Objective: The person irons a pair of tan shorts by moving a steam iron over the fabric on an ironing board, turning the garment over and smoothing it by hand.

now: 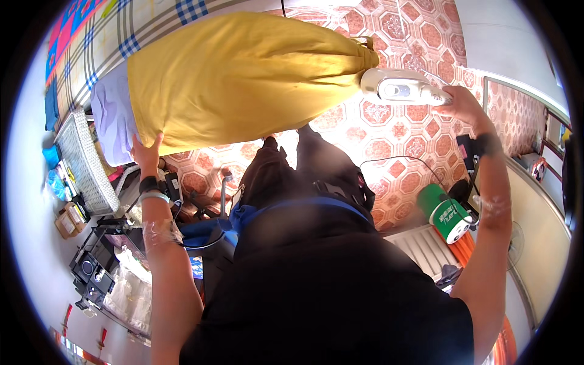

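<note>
A yellow garment [237,77], gathered at its right end, lies spread over an ironing board whose pale lilac cover [111,114] shows at the left. My left hand [147,153] rests on the near left corner of the yellow cloth, thumb and fingers apart. At the right end of the garment, my right hand [461,107] grips the handle of a white handheld garment steamer [399,90]. The steamer's head is at or just beside the gathered cloth; whether they touch is unclear.
A bed with a checked cover [159,27] lies beyond the board. A white woven plastic basket [86,164] stands at left. On the tiled floor [378,148] runs a black cord, near a green cylindrical container [440,210] at right.
</note>
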The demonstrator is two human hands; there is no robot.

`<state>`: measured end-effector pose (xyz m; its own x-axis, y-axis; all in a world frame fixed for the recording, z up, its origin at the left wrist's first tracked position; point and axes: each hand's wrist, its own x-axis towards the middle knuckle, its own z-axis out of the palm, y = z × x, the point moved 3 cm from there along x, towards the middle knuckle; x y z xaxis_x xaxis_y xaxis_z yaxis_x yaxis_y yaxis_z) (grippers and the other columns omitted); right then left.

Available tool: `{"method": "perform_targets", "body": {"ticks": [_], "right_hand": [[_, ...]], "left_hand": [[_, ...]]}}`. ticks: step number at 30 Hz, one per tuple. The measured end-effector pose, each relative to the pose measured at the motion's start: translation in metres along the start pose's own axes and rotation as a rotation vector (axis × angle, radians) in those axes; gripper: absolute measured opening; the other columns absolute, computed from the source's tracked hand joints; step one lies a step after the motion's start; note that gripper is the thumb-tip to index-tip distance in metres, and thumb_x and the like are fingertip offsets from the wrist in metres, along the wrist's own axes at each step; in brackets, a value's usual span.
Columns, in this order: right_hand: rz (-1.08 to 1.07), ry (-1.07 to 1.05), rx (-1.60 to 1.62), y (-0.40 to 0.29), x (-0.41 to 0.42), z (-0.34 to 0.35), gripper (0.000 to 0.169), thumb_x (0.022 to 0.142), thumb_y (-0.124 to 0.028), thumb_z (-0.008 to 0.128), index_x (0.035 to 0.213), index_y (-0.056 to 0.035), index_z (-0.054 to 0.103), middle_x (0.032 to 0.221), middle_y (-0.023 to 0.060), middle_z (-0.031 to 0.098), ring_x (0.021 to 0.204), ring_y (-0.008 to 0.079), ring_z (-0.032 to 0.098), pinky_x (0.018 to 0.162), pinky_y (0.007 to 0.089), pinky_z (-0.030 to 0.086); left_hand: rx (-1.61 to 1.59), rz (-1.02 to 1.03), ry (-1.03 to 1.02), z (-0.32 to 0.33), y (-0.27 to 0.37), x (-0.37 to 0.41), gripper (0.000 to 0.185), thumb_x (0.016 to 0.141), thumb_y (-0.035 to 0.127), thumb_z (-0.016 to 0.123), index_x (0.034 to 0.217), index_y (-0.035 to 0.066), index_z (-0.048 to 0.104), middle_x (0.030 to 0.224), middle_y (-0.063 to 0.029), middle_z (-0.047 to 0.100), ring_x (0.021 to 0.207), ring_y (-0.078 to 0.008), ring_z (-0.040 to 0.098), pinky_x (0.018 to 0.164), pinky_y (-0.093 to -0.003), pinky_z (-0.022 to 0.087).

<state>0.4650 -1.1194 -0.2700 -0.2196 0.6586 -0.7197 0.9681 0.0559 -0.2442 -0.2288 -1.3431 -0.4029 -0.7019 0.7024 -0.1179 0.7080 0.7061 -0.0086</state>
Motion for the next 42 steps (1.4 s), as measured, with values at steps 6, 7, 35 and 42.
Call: {"method": "perform_targets", "body": {"ticks": [6,7,35,42], "right_hand": [[0.073,0.096,0.287,-0.012,-0.041,0.025,0.041,0.062,-0.034,0.072,0.084,-0.0006,0.062,0.064,0.0091,0.060,0.058,0.0177,0.056,0.055,0.0299,0.043],[0.035,0.098,0.251,-0.019,-0.041,0.029,0.041,0.062,-0.034,0.072,0.084,-0.0008,0.062,0.064,0.0093,0.060,0.058,0.0175,0.056,0.055,0.0300,0.042],[0.036,0.096,0.118,-0.095,-0.022,0.085,0.049,0.066,-0.049,0.065,0.086,-0.0038,0.062,0.067,0.0114,0.061,0.063,0.0238,0.061,0.059,0.0353,0.045],[0.103,0.222,0.265,-0.005,-0.031,0.058,0.042,0.065,-0.036,0.071,0.088,-0.0018,0.064,0.067,0.0074,0.061,0.061,0.0136,0.058,0.057,0.0285,0.044]], "left_hand": [[-0.494,0.016,-0.251,-0.013,-0.001,0.013,0.032,0.067,0.028,0.074,0.074,0.001,0.058,0.060,-0.0012,0.051,0.058,-0.0115,0.045,0.055,-0.0279,0.037],[-0.610,0.038,-0.218,-0.016,-0.005,0.009,0.031,0.068,0.028,0.073,0.070,0.001,0.058,0.057,-0.0003,0.049,0.057,-0.0109,0.043,0.054,-0.0281,0.036],[-0.484,0.043,-0.326,0.013,-0.029,0.029,0.038,0.067,0.030,0.074,0.068,0.002,0.049,0.064,0.0006,0.040,0.061,-0.0126,0.035,0.054,-0.0305,0.032],[-0.469,0.033,-0.287,0.003,-0.018,0.027,0.040,0.067,0.030,0.075,0.062,0.006,0.043,0.060,0.0031,0.032,0.056,-0.0111,0.029,0.049,-0.0305,0.026]]}}
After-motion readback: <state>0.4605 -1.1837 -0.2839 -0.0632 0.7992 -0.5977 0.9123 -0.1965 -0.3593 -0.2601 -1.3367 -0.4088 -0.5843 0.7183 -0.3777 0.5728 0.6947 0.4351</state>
